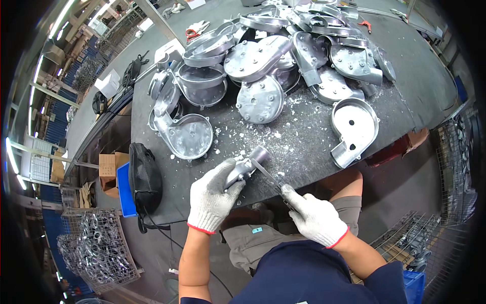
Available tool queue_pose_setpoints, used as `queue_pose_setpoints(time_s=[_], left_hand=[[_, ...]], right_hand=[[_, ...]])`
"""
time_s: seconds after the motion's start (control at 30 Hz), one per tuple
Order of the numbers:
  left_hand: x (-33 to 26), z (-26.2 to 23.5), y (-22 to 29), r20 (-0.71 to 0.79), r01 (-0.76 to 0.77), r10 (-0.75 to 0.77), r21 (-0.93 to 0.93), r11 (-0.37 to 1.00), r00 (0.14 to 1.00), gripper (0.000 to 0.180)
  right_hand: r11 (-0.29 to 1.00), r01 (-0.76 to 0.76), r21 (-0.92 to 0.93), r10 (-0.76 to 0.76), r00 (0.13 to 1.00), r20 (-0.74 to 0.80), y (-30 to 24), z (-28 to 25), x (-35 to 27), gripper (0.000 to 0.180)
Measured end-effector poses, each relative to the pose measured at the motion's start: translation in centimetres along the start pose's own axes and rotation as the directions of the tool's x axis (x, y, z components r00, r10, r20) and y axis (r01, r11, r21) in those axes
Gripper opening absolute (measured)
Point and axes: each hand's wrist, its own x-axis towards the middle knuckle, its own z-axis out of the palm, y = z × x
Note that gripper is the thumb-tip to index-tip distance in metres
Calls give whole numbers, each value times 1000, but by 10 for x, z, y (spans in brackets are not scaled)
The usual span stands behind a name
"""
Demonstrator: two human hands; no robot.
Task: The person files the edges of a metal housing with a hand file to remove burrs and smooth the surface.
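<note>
My left hand (213,195), in a white knit glove, grips a small grey cast-metal part (248,164) with a round tube end, resting it on the front edge of the dark workbench (298,142). My right hand (314,215), also gloved, holds a thin metal file (268,177) whose tip lies against the part. Pale metal chips are scattered on the bench around the part.
A heap of grey cast housings (263,55) covers the far half of the bench; one open housing (354,129) lies at the right, another (187,134) at the left. A black bag (144,177) sits at the bench's left edge. Wire baskets (98,251) stand on the floor.
</note>
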Motion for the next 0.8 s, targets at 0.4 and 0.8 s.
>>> queue_pose_setpoints(time_s=[0.4,0.8], left_hand=[[2,-6,3,94,87,-82,-44,995,992,53],[-1,-5,11,88,18,-22,41,999,996,50]], right_hand=[[998,21,58,-18,998,-59,7,10,4,70],[250,-486,837,45,870,492,-1,-11,37,85]])
